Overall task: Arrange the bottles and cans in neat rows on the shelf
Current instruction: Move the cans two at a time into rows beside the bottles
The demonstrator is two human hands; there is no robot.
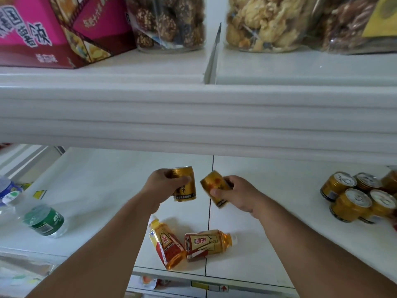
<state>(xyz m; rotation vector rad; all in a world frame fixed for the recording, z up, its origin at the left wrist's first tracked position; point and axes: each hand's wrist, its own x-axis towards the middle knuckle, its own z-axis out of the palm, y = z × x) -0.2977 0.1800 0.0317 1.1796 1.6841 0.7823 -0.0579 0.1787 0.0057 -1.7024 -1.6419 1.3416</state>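
My left hand (164, 183) grips a gold can (186, 190) held nearly upright above the white shelf (103, 179). Just to its right, my right hand (234, 193) holds a second gold can (214, 186), tilted to the left. Below my hands two amber drink bottles lie on their sides near the shelf's front edge: one (166, 241) with its cap pointing away, the other (207, 243) with its cap pointing right. Several gold cans (356, 196) stand in a cluster at the far right. A green-labelled water bottle (44, 220) lies at the left.
More clear water bottles (8, 193) sit at the far left edge. The upper shelf's thick white front (193, 117) overhangs closely above the hands. On it stand a pink carton (53, 29) and clear bags of snacks (268, 22).
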